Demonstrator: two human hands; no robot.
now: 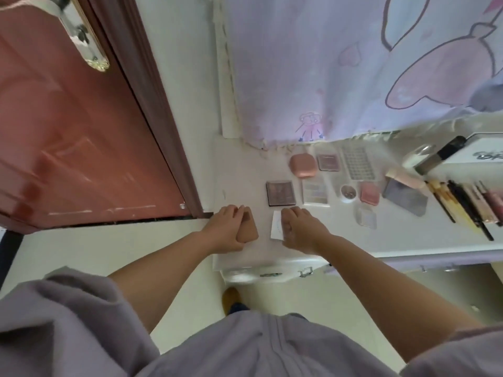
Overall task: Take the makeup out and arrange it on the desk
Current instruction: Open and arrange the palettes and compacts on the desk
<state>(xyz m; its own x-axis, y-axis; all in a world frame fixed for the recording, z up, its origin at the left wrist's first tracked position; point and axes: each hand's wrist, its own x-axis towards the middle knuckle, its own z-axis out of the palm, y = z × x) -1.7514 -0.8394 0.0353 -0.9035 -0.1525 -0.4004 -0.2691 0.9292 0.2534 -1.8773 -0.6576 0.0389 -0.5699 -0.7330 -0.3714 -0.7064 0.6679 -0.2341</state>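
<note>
most makeup is already laid out in rows on the desk (245, 170). a brown case (249, 229) is gripped by the left hand (227, 229) at the near edge; a white card (277, 224) is pressed by the right hand (300, 231), fingers flat. only these appear left to be placed.

Both arms outstretched; left hand (227, 229) fingers curled, gripping; right hand (302, 231) flat, palm down.

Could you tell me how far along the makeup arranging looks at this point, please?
Mostly laid out: palettes such as the dark square one, the pink compact and a row of pencils sit on the desk. In hand: left hand holds a tan case; right hand presses a white card. These two remain.
</note>
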